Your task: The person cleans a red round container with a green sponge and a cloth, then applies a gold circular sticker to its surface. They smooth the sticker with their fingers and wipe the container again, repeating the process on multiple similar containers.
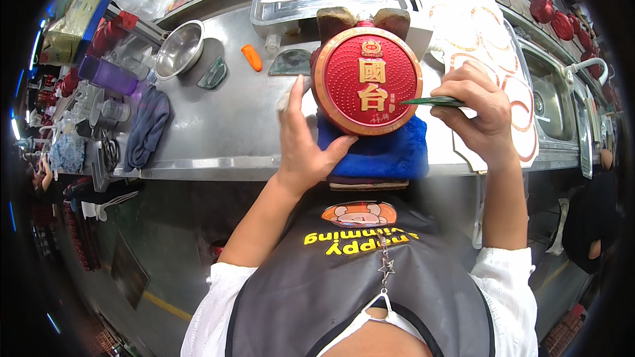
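Observation:
A round red bottle point(367, 82) with raised gold characters and an orange-gold rim band stands before me, its neck between two dark, worn support blocks point(392, 24). My left hand point(310, 141) holds the bottle's left and lower edge between thumb and fingers. In my right hand point(474, 106) is a thin green pointed tool point(432, 101), whose tip is at the right part of the red face. A folded blue towel point(374, 146) lies under the bottle, at the bench edge. Part of my left fingers is hidden by the bottle.
On the steel bench point(213, 124) are a steel bowl point(180, 49), an orange finger cot point(251, 58), dark green pieces point(290, 63) and a grey cloth point(147, 126). White sheets with orange rings point(518, 109) lie at right, beside a sink point(553, 94). A metal tray point(255, 10) stands behind.

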The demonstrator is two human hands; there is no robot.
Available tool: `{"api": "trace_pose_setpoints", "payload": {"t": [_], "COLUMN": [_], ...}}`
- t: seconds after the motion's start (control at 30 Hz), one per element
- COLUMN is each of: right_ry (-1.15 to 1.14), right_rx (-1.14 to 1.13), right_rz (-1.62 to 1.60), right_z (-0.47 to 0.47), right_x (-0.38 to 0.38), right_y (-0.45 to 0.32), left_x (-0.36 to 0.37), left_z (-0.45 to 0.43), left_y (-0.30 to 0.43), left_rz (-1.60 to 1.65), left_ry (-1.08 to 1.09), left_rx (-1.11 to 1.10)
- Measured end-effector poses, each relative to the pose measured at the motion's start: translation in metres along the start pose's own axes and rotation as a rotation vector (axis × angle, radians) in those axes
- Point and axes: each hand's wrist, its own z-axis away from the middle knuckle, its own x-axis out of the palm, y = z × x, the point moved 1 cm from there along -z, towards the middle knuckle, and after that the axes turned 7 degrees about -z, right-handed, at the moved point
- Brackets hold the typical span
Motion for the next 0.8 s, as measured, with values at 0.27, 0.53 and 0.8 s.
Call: {"api": "trace_pose_setpoints", "payload": {"t": [0.27, 0.53, 0.8], "right_ry": [0.288, 0.32, 0.368], "right_rx": [0.46, 0.25, 0.319], "right_rz": [-0.521, -0.221, -0.326], "right_z": [0.058, 0.045, 0.06], "right_x": [0.046, 0.041, 0.052], "right_y": [0.014, 0.019, 0.024], "left_x": [-0.005, -0.026, -0.023], "left_z": [-0.009, -0.006, 0.034], "left_y": [0.05, 0.045, 0.015], "left_rz": [-0.576, -0.688, -0.624], "left_ry": [-0.201, -0.256, -0.209], "left_rx": [0.565, 0.56, 0.34]}}
